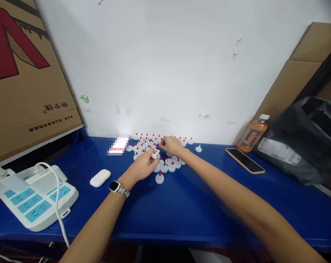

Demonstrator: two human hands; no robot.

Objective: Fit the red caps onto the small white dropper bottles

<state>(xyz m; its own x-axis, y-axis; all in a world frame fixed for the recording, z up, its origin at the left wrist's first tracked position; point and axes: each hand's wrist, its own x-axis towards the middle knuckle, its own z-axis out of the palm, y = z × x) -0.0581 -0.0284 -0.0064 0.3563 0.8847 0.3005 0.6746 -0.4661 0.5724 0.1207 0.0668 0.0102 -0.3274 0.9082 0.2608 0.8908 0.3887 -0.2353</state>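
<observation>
Many white nozzle caps with red tips (164, 168) stand upright in a cluster on the blue table, close to the wall. My left hand (142, 166), with a watch on its wrist, is closed around a white nozzle cap (155, 155) whose pointed end shows no red tip. Just right of it, my right hand (171, 145) is over the cluster with its fingers pinched together; whatever they hold is hidden. One red-tipped cap (159, 178) stands apart in front. A white cap without a red tip (198, 148) lies to the right.
On the left are a white power strip (36, 197) with cables, a white rounded case (100, 178) and a blurred-out bright rectangle (118, 145). A phone (245, 160), an orange drink bottle (253, 134) and a black plastic bag (296, 138) are on the right. Cardboard (31, 91) borders the left side.
</observation>
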